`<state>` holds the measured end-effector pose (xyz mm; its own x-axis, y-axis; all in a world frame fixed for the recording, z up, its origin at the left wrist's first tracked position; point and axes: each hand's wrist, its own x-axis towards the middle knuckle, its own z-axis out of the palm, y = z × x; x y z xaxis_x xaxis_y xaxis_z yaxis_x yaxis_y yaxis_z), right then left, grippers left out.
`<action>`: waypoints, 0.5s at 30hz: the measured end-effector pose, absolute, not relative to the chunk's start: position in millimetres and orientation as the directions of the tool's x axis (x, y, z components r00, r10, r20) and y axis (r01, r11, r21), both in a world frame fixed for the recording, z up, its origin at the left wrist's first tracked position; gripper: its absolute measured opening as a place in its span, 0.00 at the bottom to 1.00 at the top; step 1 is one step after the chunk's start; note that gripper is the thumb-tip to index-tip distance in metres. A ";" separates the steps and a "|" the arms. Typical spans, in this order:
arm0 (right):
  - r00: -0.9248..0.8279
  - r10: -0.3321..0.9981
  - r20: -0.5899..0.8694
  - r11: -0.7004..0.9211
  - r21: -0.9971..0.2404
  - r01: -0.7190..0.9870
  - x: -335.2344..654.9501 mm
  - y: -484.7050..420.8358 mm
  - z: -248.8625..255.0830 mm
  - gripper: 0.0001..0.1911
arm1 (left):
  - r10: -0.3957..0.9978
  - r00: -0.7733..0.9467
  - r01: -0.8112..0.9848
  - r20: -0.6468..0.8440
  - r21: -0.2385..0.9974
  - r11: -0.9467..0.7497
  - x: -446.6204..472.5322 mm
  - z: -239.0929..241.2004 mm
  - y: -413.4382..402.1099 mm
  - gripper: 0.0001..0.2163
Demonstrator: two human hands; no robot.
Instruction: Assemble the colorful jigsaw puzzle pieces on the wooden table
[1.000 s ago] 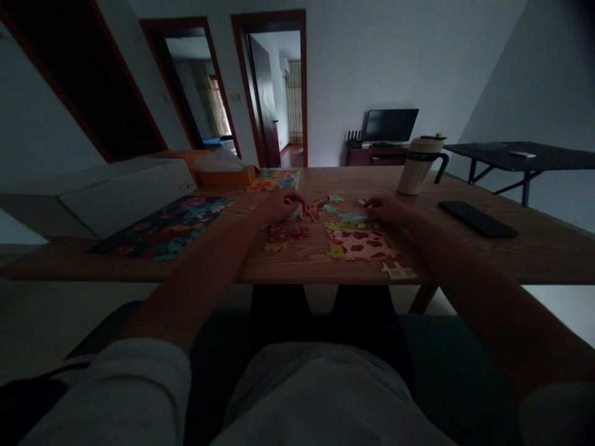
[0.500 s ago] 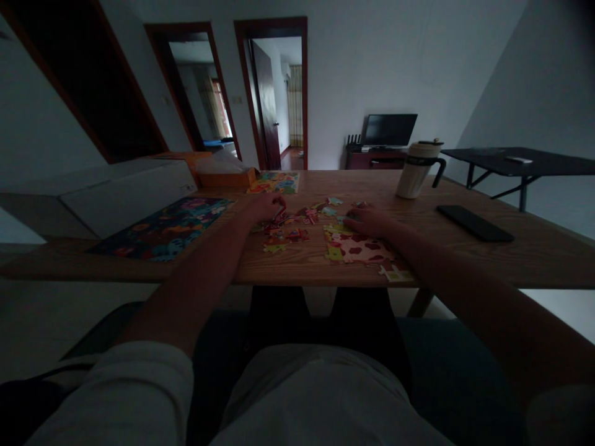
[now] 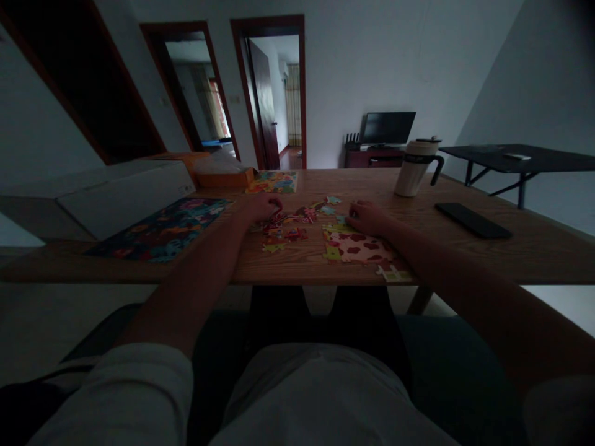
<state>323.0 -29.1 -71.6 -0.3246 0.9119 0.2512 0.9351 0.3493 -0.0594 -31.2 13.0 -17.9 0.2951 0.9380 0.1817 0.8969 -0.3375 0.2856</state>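
Already joined: a spotted patch (image 3: 365, 248) of puzzle, pink with brown blotches and green down its left side, flat on the tabletop (image 3: 297, 271) before the person.
Loose pieces: red pieces (image 3: 295, 233) strewn left of the patch, pale blue pieces (image 3: 333, 200) beyond it, a pale piece (image 3: 393, 273) near the front edge; by these, the puzzle looks only partly built.
Right hand (image 3: 368, 218): at the patch's far edge, fingers bent inward; whether they grip anything, I cannot tell.
Left hand (image 3: 263, 207): at the red pieces, fingers curled narrow; a grip on one cannot be made out.
Farther out: a dark sheet (image 3: 162, 229) and bright sheet (image 3: 274, 182) leftward; a mug (image 3: 411, 173) and phone (image 3: 473, 220) rightward.
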 end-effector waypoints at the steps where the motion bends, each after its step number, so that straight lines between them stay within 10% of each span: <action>1: -0.326 0.911 0.253 0.351 -0.059 0.934 323.6 -28.6 -71.7 0.15 | 0.940 0.290 0.899 0.178 0.286 -0.332 -32.5 -18.6 14.3 0.16; 10: -0.341 0.904 0.258 0.372 -0.078 0.925 331.3 -20.3 -71.9 0.11 | 0.947 0.273 0.901 0.171 0.299 -0.314 -41.5 -22.6 22.4 0.15; 15: -0.065 0.927 0.371 0.148 -0.198 0.969 359.5 -10.2 -72.6 0.13 | 0.947 0.286 0.916 0.143 0.249 -0.315 -38.4 -23.1 20.9 0.17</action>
<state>359.5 -10.2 -72.6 -0.0655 0.9265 0.3705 0.9690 0.1476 -0.1979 -38.4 20.9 -23.1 0.2864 0.9474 0.1432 0.9160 -0.3145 0.2490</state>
